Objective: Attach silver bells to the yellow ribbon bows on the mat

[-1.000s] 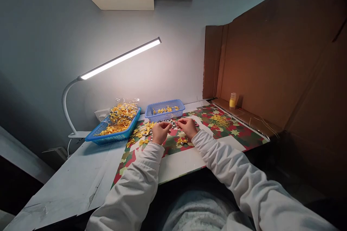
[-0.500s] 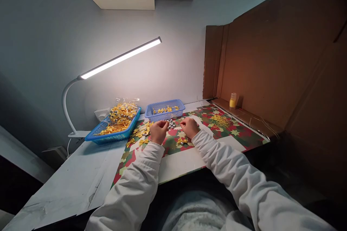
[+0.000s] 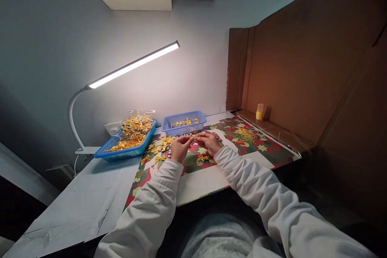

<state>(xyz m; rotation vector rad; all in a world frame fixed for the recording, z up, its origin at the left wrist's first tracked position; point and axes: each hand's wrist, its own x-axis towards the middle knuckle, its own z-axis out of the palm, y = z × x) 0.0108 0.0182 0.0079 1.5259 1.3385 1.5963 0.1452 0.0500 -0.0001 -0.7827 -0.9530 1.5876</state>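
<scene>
Over the patterned sheet, my left hand [image 3: 180,148] and my right hand [image 3: 209,143] are pinched with fingertips almost meeting. A thin yellow cord [image 3: 194,137] seems to run between the fingertips; its detail is too small to make out. Silver bells [image 3: 169,151] lie just behind and beside my left hand. Left of that hand are several yellow bows [image 3: 160,158], some with cords. One more yellow bow [image 3: 202,157] with a silver bell rests on the sheet below my right hand.
A blue basket [image 3: 121,154] heaped with yellow bows and bells stands at the left, a smaller blue basket [image 3: 184,130] with bows at the back. Yellow cords [image 3: 245,134] lie to the right, near a small bottle [image 3: 259,112]. A lit lamp [image 3: 136,64] hangs above; cardboard [image 3: 287,68] walls the right.
My hands, apart before, have come together, the right reaching leftward and the left slightly rightward. The yellowish strand now shows between their fingertips. The bows and baskets have stayed put.
</scene>
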